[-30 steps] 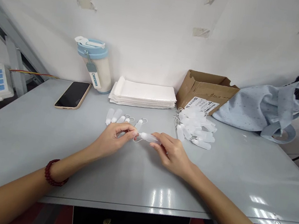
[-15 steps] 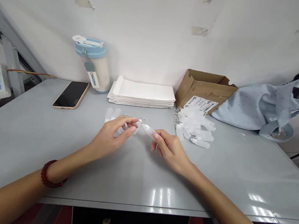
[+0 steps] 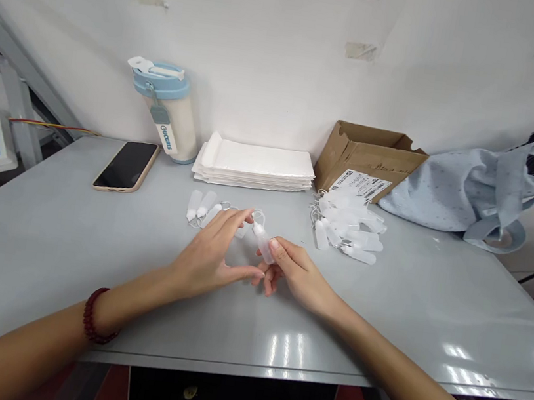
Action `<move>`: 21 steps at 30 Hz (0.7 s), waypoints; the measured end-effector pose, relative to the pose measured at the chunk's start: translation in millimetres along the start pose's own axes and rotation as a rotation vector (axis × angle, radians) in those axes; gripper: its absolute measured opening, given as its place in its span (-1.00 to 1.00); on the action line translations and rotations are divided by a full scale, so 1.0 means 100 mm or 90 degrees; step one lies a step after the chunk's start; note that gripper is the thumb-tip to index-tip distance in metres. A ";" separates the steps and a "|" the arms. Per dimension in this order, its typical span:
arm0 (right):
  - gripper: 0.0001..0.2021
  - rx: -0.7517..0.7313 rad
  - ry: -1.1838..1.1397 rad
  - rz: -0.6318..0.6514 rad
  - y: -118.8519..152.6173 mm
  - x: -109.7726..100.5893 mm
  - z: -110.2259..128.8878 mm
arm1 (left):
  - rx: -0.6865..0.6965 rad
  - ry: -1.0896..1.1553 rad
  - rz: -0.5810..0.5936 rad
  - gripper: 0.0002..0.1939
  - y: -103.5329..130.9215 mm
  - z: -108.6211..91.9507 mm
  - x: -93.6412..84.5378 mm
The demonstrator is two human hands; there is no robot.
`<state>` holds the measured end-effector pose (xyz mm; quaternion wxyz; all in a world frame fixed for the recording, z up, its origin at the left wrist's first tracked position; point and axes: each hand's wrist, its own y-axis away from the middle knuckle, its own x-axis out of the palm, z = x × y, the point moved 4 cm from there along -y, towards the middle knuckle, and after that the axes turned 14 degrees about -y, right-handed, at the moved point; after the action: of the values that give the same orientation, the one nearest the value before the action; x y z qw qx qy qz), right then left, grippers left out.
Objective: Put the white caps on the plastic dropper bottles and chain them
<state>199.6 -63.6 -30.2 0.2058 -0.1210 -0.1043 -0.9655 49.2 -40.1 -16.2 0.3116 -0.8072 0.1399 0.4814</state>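
A small frosted-plastic, tube-shaped tag point(image 3: 262, 242) with a thin white loop at its narrow end is pinched between the thumb and fingers of my right hand point(image 3: 304, 273). Its loop points up and away from me. Beside it, my left hand point(image 3: 207, 251) is open, thumb and fingers spread wide around the tag's left side. The left fingertips are close to the loop, and the left thumb tip reaches the right fingers; whether either touches the tag I cannot tell. Similar tags point(image 3: 206, 203) lie behind my left hand, partly hidden. A larger pile of tags point(image 3: 343, 223) lies to the right.
White envelopes point(image 3: 258, 164) are stacked against the wall. Right of them stand an open cardboard box point(image 3: 377, 159) and a light blue cloth bag point(image 3: 448, 186). A tumbler point(image 3: 174, 114) and a phone point(image 3: 126, 167) are at the left on the grey table point(image 3: 41, 248).
My left hand has opened, its thumb moving down and right, away from the loop. In my right hand the tag has turned to a steeper angle.
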 end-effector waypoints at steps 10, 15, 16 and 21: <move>-0.63 0.009 0.022 0.029 0.00 0.08 -0.06 | 0.035 -0.085 -0.033 -0.25 0.00 -0.03 0.00; -0.61 -0.016 0.105 0.033 0.00 0.09 -0.08 | 0.040 -0.071 -0.021 -0.31 -0.01 -0.03 -0.01; -0.62 -0.029 0.141 0.025 0.00 0.07 -0.07 | 0.047 -0.072 -0.020 -0.33 -0.02 -0.02 -0.02; -0.66 -0.120 0.223 -0.045 -0.03 -0.12 0.06 | 0.056 -0.126 -0.019 -0.36 -0.09 0.18 -0.11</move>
<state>210.0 -55.4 -28.1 0.1749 0.0341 0.0198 -0.9838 36.6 -22.2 -9.6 0.3661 -0.7433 0.1176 0.5474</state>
